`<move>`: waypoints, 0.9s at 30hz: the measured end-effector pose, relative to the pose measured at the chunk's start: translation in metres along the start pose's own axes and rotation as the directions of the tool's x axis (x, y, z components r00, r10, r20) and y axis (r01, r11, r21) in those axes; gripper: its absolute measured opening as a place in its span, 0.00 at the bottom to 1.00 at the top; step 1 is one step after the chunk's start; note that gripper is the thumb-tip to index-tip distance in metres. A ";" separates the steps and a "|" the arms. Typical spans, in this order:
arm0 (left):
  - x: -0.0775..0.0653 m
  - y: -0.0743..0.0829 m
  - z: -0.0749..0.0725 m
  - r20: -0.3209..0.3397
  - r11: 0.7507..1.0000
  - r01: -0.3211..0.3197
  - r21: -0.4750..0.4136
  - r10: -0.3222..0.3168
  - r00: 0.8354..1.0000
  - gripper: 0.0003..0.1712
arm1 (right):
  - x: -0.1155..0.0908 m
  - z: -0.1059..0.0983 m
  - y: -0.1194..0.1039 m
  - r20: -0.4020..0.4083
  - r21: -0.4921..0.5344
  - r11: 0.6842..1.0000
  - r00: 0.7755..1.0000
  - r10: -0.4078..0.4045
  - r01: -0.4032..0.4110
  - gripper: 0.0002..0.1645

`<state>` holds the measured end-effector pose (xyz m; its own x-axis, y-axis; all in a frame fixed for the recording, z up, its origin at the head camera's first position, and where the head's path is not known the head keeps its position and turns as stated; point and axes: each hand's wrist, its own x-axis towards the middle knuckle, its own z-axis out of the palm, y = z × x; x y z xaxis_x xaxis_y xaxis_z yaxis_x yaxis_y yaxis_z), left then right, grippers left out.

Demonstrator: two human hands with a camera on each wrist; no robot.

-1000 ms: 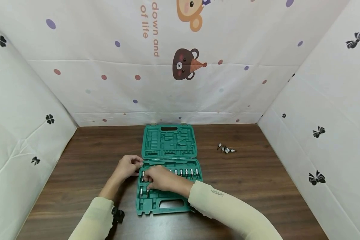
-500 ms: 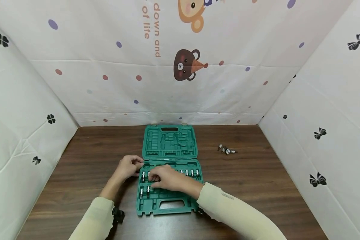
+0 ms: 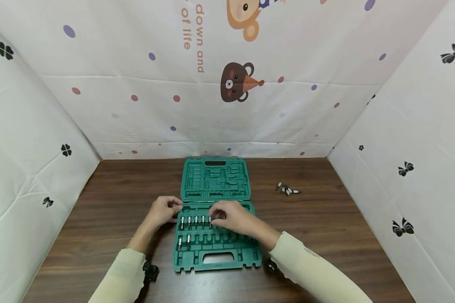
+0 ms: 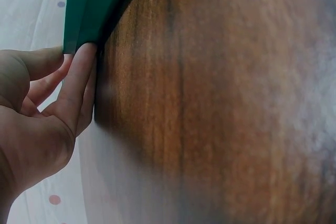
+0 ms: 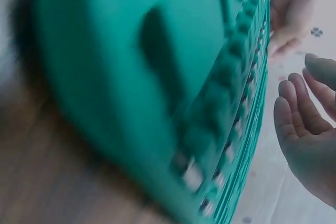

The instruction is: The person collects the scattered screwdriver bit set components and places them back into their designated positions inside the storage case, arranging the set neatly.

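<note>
A green tool case (image 3: 236, 261) lies open on the table, its moulded lid (image 3: 216, 193) folded back. My left hand (image 3: 163, 211) pinches the case's left edge near the hinge, thumb above and fingers at the side (image 4: 79, 85). Over the middle of the tray hovers my right hand (image 3: 233, 216), its fingers loosely curved and holding nothing in the right wrist view (image 5: 310, 124). Bit sockets (image 3: 196, 221) stand in a row in the upper slots, with part of that row hidden behind the right hand. Two more bit sockets (image 3: 188, 242) sit in the lower row at left.
Several loose bit sockets (image 3: 288, 191) lie in a small pile on the brown wooden table (image 3: 307, 227), right of the case. Printed white sheets (image 3: 151, 113) enclose the table at the back and both sides.
The right hand has moved rightward over the tray from the left end of the upper row, uncovering the bit sockets there. The left hand stays at the case's edge.
</note>
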<state>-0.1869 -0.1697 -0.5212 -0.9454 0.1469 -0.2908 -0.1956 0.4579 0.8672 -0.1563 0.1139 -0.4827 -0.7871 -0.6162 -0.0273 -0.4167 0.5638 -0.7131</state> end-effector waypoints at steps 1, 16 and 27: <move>0.000 0.000 0.000 0.001 1.000 0.000 0.000 0.000 1.000 0.11 | -0.003 -0.002 0.003 -0.013 0.009 1.000 1.000 0.003 -0.003 0.12; 0.000 -0.002 0.000 0.003 1.000 0.005 -0.017 -0.005 1.000 0.10 | -0.045 -0.035 0.046 -0.202 0.131 0.990 0.976 0.084 -0.058 0.14; 0.000 -0.002 -0.001 -0.002 1.000 0.005 -0.019 -0.005 1.000 0.10 | -0.065 -0.060 0.076 -0.347 0.090 0.988 0.925 0.152 -0.128 0.14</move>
<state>-0.1869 -0.1717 -0.5221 -0.9451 0.1425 -0.2942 -0.2051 0.4423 0.8731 -0.1642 0.2292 -0.4929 -0.9495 -0.2938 0.1101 -0.2700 0.5866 -0.7635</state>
